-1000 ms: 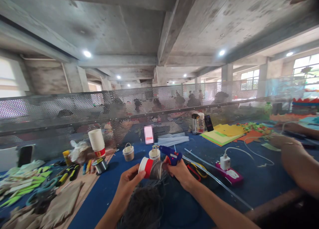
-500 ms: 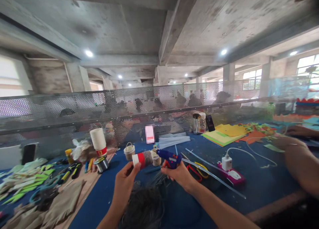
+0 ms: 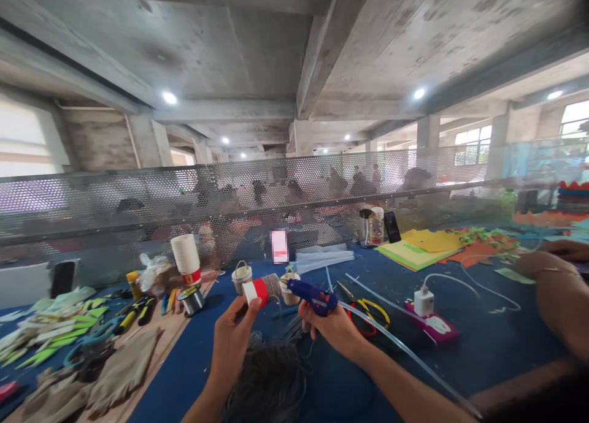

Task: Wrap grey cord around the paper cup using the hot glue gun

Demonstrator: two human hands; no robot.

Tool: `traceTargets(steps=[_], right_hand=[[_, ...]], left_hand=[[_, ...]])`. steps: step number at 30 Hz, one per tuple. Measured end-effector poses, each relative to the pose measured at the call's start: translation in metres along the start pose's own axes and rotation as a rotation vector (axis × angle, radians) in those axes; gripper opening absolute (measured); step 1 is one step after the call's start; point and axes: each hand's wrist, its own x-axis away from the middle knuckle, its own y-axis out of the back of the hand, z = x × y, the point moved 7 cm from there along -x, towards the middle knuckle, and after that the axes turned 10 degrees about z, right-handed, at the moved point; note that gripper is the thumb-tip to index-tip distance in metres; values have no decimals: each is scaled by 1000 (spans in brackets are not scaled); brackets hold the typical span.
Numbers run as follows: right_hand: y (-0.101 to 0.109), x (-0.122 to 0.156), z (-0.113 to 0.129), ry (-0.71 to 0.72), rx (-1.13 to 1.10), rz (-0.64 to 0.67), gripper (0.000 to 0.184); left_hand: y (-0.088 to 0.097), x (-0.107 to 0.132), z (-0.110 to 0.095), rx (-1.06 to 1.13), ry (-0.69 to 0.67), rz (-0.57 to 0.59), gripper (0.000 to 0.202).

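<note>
My left hand [image 3: 232,328] is closed around a white paper cup [image 3: 250,292] with a red band, tipped on its side. Grey yarn [image 3: 273,287] covers the end of the cup facing right. In my right hand [image 3: 335,330] is a blue glue gun [image 3: 315,295], its nozzle pointing left right by the yarn-covered part; whether it touches cannot be made out. A long clear glue stick [image 3: 405,348] runs out of the gun's back. Below my hands lies a tangled heap of grey yarn [image 3: 267,380]. Behind the cup stand two small handled cups, one left [image 3: 241,277] and one partly hidden [image 3: 291,295].
Scissors [image 3: 368,312] and a purple power strip [image 3: 435,328] with a white charger lie to the right. Stacked paper cups [image 3: 185,256], a wire spool [image 3: 192,300] and gloves [image 3: 124,371] are on the left. Another person's arm [image 3: 556,300] rests at far right.
The view has shifted slightly, so the scene sits a little further right. Both hands keep their grips, and the nozzle stays by the yarn-covered end of the cup.
</note>
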Motion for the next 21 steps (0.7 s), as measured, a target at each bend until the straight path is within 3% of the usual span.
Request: traceTargets(steps=[6,21], right_hand=[[-2,6,-16,-149,140,-27,45],[-1,9,-2,-149,301,-29,41]], left_hand=[[-6,3,-8,-51,-56,20,36],[-6,5,-17,-147,-157,-17,35]])
